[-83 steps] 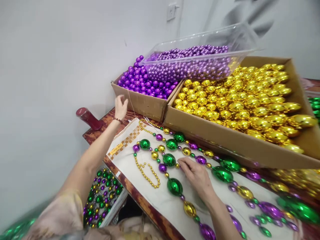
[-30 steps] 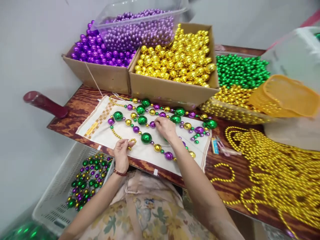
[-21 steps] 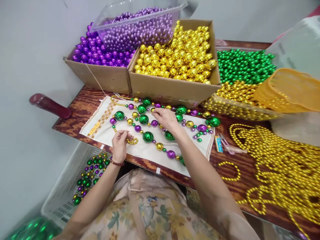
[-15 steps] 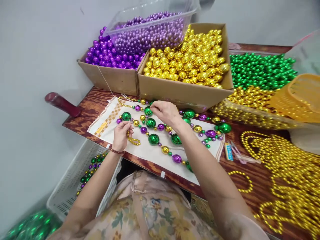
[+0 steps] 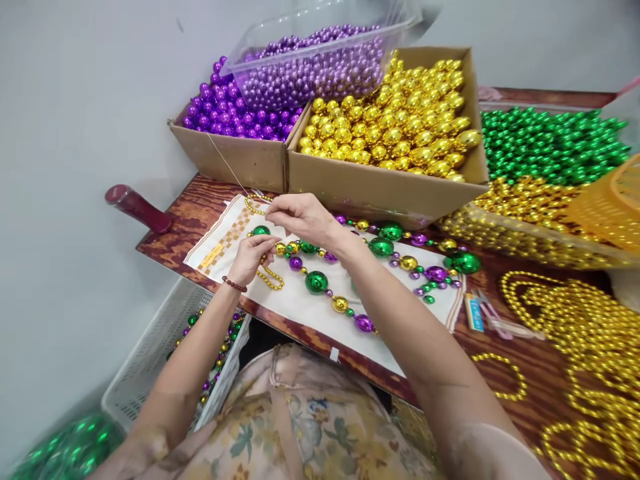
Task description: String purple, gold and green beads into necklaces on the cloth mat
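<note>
A string of green, gold and purple beads lies in loops on a white cloth on the wooden table. My left hand is closed, pinching the small gold bead strand at the necklace's left end. Just above it, my right hand is closed in a pinch near the thin white thread that runs up toward the box of purple beads. What the right fingers hold is too small to name.
A box of large gold beads and a clear tub of small purple beads stand behind the cloth. Green beads, an orange basket and piles of gold strands lie to the right. A white crate of finished necklaces sits lower left.
My right hand has slid left along the necklace to its left end. My left hand has risen to meet it, keeping the gold strand. The view has shifted, so the boxes sit further right.
</note>
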